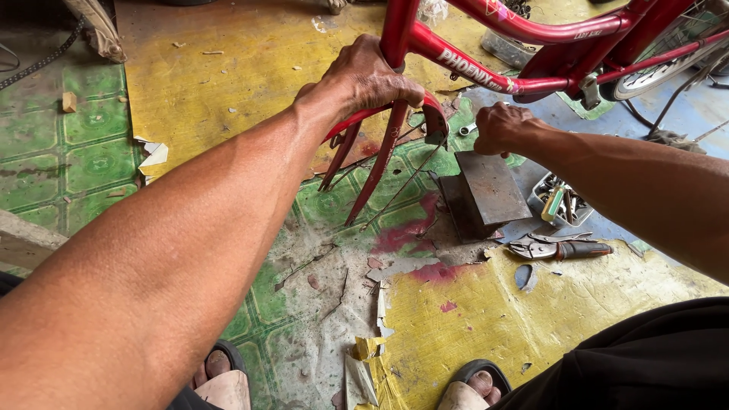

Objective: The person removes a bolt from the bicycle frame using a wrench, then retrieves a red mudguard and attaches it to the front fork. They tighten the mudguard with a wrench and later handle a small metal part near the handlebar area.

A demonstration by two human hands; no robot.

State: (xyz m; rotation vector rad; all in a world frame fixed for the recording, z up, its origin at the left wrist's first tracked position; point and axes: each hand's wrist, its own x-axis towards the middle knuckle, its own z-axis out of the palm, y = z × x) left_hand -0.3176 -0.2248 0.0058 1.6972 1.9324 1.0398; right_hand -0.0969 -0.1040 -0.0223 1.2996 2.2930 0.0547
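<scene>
Head view: left hand [364,76] grips the red bicycle fork [383,148] firmly; right hand [501,127] is closed near the metal block [486,190]. Better keep the fork steady while working.

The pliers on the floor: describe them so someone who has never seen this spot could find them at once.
Start at the red bicycle frame and drop down to the dark metal block beneath the right hand. The pliers lie flat on the floor just right of that block's near corner. Unlike the tools in the small tray behind them, they lie loose, with dark reddish handles.
</scene>
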